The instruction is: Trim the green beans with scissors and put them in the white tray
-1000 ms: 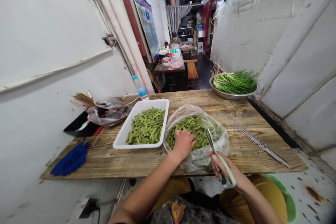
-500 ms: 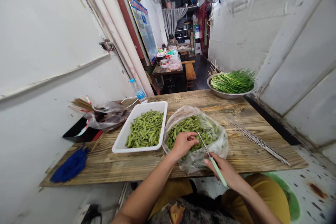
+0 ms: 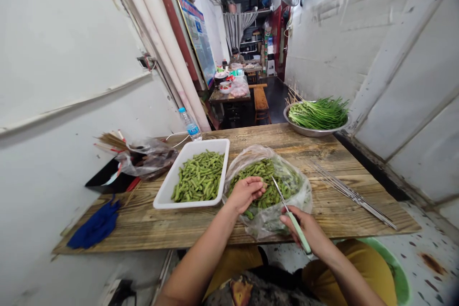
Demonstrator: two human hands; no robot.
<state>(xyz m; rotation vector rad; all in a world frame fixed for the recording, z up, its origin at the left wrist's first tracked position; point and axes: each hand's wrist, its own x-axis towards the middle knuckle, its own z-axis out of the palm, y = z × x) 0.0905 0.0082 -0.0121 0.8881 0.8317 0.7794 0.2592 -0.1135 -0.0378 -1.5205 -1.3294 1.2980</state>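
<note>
Figure: hand work at a plank table, seen from the head-worn camera. The left hand [image 3: 245,194] lay palm-down on a heap of knobbly, bright green edamame pods [image 3: 270,191] inside a crumpled clear plastic bag [image 3: 272,224], its fingers curled among them; whether it pinched a pod could not be told. The right hand [image 3: 304,229] was closed around pale-green-handled scissors [image 3: 296,225], their narrow steel blades slanting up over the bag, near the pods. Just left of the bag, a white rectangular tray [image 3: 206,144] held more short pods in a loose layer. The rough, weathered plank table [image 3: 179,227] also bore a steel bowl [image 3: 315,133] of long chives [image 3: 317,114] and a loose bundle of thin metal skewers [image 3: 353,196].
</note>
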